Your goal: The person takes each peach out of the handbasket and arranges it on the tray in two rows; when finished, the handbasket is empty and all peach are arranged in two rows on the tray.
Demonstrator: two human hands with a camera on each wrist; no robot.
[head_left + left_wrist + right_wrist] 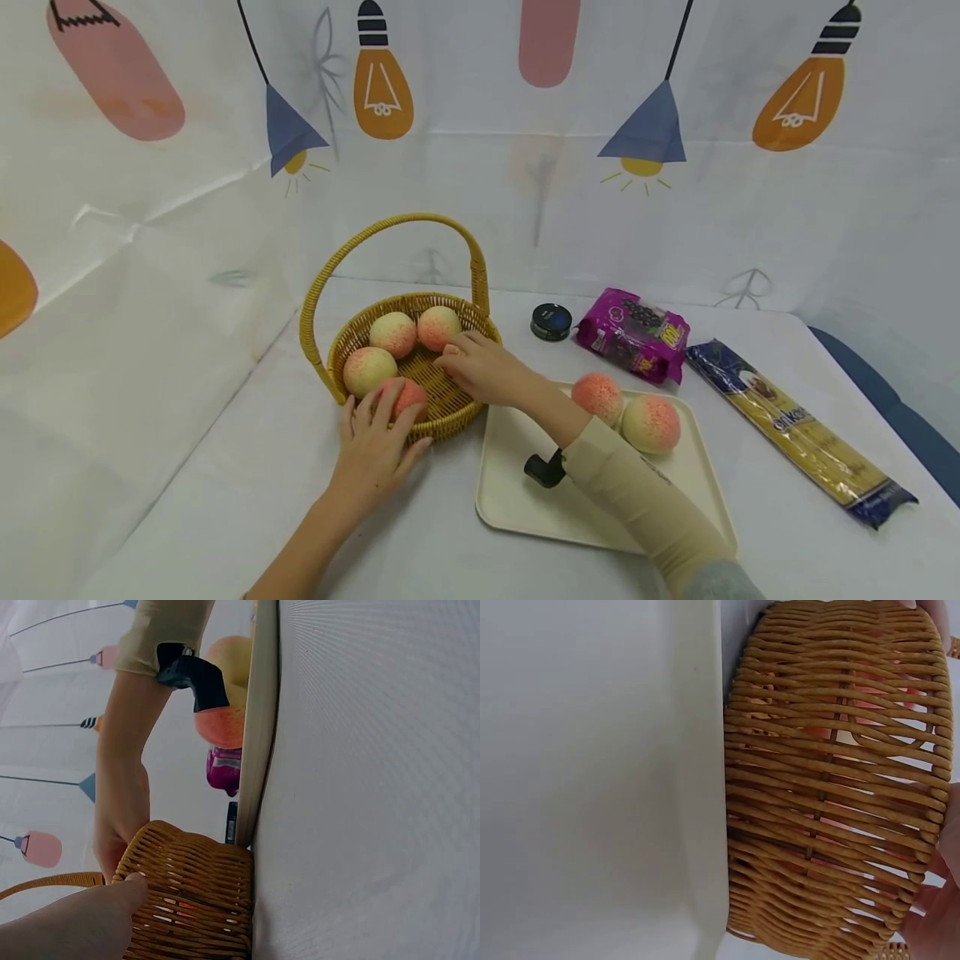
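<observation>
A yellow wicker basket (pixel 450 427) with a tall arched handle holds several pink-and-cream toy peaches, among them a peach (pixel 438 327) at the back. My left hand (pixel 371 450) lies at its front rim, the fingers spread over a pinker peach (pixel 408 398). In the left wrist view the thumb (pixel 135 889) is at the basket's rim. My right hand (pixel 483 367) reaches over the right rim into the basket, close to the back peach, its fingers bent. I cannot tell whether the right fingers hold anything. The right wrist view looks at the basket's woven side (pixel 832 787).
A cream tray (pixel 517 500) right of the basket carries two peaches (pixel 651 423), under and beside my right forearm. Behind it are a round black tin (pixel 551 322) and a purple packet (pixel 633 335). A long pack of spaghetti (pixel 798 429) lies at the right.
</observation>
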